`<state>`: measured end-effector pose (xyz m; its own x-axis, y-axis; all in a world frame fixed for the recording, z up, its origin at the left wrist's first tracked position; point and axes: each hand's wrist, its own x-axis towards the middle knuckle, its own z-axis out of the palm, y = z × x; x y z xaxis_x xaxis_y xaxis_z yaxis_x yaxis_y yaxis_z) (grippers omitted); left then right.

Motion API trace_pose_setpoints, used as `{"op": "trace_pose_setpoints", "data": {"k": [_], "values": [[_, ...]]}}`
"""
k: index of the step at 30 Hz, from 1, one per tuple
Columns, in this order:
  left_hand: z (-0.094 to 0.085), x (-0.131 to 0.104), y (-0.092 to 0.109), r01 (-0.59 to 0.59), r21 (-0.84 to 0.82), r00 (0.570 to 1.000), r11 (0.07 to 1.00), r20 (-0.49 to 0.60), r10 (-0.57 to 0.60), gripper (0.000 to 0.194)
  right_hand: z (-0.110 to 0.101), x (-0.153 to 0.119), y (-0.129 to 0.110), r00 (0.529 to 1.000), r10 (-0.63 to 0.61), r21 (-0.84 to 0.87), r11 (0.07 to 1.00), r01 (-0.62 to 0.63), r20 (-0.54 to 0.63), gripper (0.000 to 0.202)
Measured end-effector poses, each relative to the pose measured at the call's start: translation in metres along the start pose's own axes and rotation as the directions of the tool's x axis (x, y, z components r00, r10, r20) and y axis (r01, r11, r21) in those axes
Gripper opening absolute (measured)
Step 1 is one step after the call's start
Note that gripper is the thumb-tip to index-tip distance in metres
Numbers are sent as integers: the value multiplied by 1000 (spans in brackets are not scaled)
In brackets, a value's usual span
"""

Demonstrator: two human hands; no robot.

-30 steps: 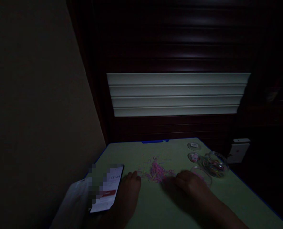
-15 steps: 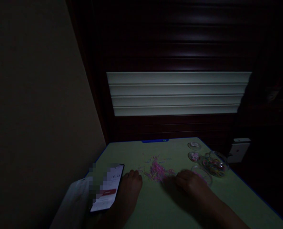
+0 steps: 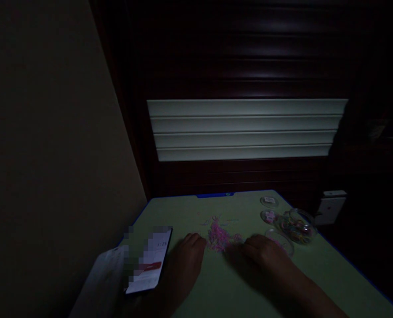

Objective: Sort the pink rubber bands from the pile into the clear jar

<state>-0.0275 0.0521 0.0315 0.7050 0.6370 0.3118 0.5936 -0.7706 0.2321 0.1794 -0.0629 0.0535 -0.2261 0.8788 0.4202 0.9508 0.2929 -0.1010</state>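
Dark brown boards (image 3: 249,66) with a pale patch (image 3: 246,130) stand on the far side, and a dim wall (image 3: 57,132) is on the left. Below is a green table (image 3: 229,287) with a blue edge. In its middle lies a pile of thin pink bits (image 3: 218,237). Left hand (image 3: 190,254) and right hand (image 3: 262,251) sit on either side, fingers bent; I can't tell if they hold anything. One lit phone (image 3: 150,267) lies left.

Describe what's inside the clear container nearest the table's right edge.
The clear container holds a jumble of multicoloured bands; anything beneath the uppermost ones is covered.
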Motion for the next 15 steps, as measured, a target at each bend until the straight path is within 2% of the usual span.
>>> {"op": "trace_pose_setpoints", "data": {"k": [3, 6, 11, 15], "values": [[-1, 0, 1, 11, -192, 999, 981, -39, -19, 25, 1, -1, 1, 1000, -11, -6, 1000, 11, 3, 15], [1, 0, 3, 55, -334, 998, 941, -21, -66, 22, 1, -1, 2, 1000, -25, -5, 1000, 24, -8, 15], [6, -2, 3, 120, -446, 992, 887, 21, -124, 20, 1, 0, -1, 999, -29, -7, 1000, 29, -14, 21], [7, -3, 4, 164, -494, 986, 854, 75, -146, 20, 1, -1, 0, 1000, -18, -4, 1000, 18, 3, 18]]}}
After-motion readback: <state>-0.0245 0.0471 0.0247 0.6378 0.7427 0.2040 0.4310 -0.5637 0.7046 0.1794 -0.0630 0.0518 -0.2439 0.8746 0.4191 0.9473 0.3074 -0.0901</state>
